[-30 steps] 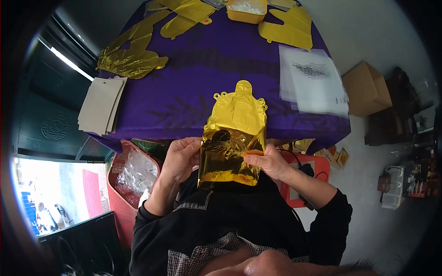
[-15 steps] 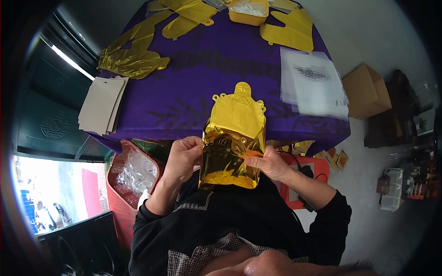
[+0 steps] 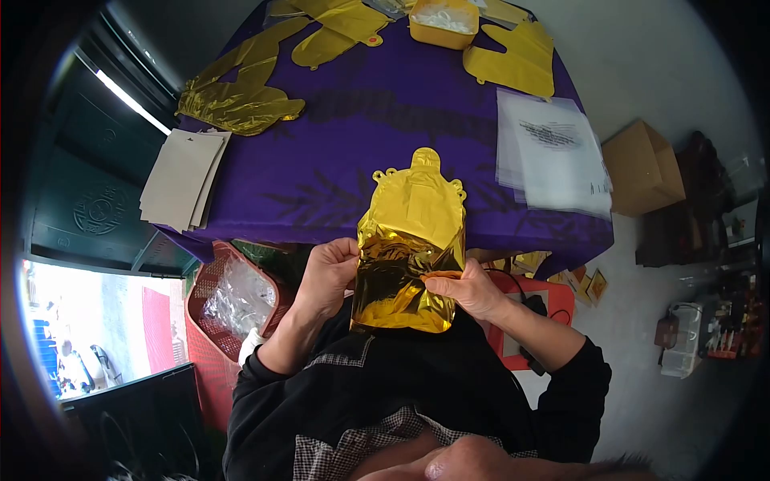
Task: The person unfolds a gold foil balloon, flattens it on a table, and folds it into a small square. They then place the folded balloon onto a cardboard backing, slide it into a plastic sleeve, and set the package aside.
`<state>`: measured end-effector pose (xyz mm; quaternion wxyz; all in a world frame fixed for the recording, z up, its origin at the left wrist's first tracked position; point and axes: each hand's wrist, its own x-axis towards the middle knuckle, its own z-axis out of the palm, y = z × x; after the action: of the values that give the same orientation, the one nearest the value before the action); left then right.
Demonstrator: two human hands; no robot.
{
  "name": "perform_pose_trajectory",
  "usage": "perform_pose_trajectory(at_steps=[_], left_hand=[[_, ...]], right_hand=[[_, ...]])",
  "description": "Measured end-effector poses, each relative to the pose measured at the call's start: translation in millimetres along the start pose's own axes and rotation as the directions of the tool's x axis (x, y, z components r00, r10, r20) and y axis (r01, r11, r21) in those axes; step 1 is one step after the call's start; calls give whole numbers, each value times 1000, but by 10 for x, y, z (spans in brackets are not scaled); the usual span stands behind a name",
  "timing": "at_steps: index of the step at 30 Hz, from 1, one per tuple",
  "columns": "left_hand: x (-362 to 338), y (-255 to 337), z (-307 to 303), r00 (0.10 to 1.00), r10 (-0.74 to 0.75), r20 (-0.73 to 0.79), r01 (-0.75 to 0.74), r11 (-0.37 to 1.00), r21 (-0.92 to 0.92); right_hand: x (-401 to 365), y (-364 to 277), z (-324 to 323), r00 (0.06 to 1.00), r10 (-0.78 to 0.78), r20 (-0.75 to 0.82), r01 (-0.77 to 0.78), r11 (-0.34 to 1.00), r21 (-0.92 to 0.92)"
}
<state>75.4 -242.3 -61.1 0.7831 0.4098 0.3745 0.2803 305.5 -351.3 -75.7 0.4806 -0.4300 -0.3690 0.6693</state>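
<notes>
A gold foil balloon [image 3: 417, 208], flat and folded, hangs over the near edge of the purple-covered table [image 3: 361, 152]. Its upper part, with a rounded tab and small ringed tabs at the sides, lies on the cloth; the shiny lower part hangs toward my lap. My left hand [image 3: 330, 272] pinches the balloon's left edge, its fingertips partly hidden behind the foil. On the right edge my right hand [image 3: 467, 289] grips it, thumb on the front and fingers behind.
More gold foil balloons [image 3: 241, 104] lie at the table's far left and far right. A yellow tub [image 3: 443, 36] holds white material. Grey cards [image 3: 180, 180] and clear plastic bags [image 3: 553, 156] sit near the sides. A red basket [image 3: 210, 309] with clear plastic stands below left; a cardboard box [image 3: 642, 168] is right.
The view has shifted slightly. Both hands keep hold of the balloon's edges, and its lower foil has spread a little flatter.
</notes>
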Motion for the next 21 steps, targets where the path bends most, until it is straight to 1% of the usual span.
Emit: perform_pose_trajectory(at_steps=[4,6,7,9,10,12,13,15,16,18,19,21], left_hand=[[8,-34,14,1000,21,-1,-21,999,-27],[16,-77,-9,997,73,8,-73,997,-39],[3,-69,14,997,72,9,-72,997,-39],[-30,-28,107,986,151,-72,-151,989,2],[-30,-39,122,986,150,-72,-150,989,2],[-27,-70,134,954,291,-63,-291,957,11],[-16,-106,97,955,291,-64,-291,957,11],[3,-154,23,942,335,-2,-335,941,46],[-7,-155,30,942,335,-2,-335,941,47],[-50,-62,122,970,235,-69,-229,970,77],[-53,-64,99,970,235,-69,-230,970,77],[-75,-70,4,987,148,-58,-148,989,13]], right_hand=[[10,-2,24,1000,7,-6,-7,1000,29],[8,-56,75,999,-15,-45,17,998,53],[3,-63,79,999,-14,-47,17,998,54],[-1,-69,79,998,15,-62,-10,997,71],[0,-60,77,998,15,-62,-11,997,72],[1,-35,71,996,36,-82,-30,997,76],[5,-38,77,996,37,-83,-31,997,76],[10,-48,97,996,0,-86,6,998,70],[7,-43,92,996,0,-86,6,998,70],[5,-30,72,995,54,-81,-49,996,71],[7,-27,73,995,54,-81,-48,996,71],[12,-20,77,997,33,-72,-28,997,72]])
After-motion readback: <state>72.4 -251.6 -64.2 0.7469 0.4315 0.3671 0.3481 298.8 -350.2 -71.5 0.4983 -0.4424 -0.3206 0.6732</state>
